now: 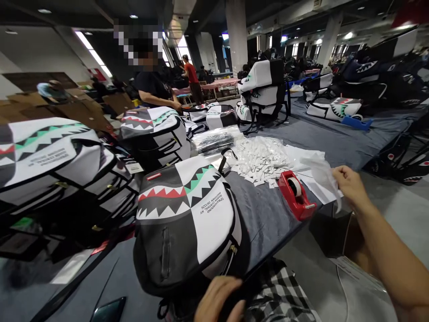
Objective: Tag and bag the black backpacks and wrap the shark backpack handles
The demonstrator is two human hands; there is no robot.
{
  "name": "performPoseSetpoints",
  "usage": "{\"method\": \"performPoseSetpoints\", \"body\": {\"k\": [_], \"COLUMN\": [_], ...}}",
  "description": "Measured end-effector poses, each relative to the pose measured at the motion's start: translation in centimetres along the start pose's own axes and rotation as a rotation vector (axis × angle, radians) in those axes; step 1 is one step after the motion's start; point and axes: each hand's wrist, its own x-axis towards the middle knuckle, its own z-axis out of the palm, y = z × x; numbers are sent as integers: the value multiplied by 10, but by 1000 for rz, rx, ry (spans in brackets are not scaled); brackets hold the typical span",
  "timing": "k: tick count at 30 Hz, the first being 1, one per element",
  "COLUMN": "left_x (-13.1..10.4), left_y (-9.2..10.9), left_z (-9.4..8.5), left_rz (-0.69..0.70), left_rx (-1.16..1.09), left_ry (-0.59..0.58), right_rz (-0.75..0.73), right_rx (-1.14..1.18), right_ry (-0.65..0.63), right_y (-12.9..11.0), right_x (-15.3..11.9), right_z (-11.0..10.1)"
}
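Note:
A black and white backpack with a red and green zigzag mouth lies on the dark table cloth in front of me. My left hand is at its lower edge, fingers curved and apart, holding nothing that shows. Out to the right, my right hand pinches a thin, crumpled translucent sheet above white papers at the table edge. Between the backpack and those papers stands a red tape dispenser. Behind it, small white pieces are heaped in and around a clear plastic bag.
More backpacks crowd the left side, others are stacked behind. A phone lies at the lower left. An open box stands below the table's right edge. A person stands across the table.

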Motion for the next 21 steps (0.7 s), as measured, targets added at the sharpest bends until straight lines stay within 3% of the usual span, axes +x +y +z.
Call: {"method": "performPoseSetpoints", "body": {"k": [4, 6, 9, 12, 15, 18, 21], "left_x": [44, 59, 61, 43, 20, -3, -26], "left_y": [39, 54, 57, 47, 37, 36, 39], "left_z": [63, 91, 110, 97, 64, 32, 7], "left_rz": [-309, -410, -593, -627, -249, 157, 196], "left_rx": [-475, -591, -752, -629, -270, 66, 267], "left_ry": [-304, -247, 35, 232, 91, -67, -21], "right_rz": [-200, -267, -320, -441, -761, -1030, -1033], "right_rx": [-35, -69, -86, -94, -13, 96, 226], "right_ry": [13, 20, -72, -242, -467, -825, -1052], "right_y": [-55, -67, -69, -73, -88, -101, -98], "right_x": [-113, -161, -205, -219, -215, -214, -225], "right_z": [35, 58, 77, 75, 71, 81, 102]}}
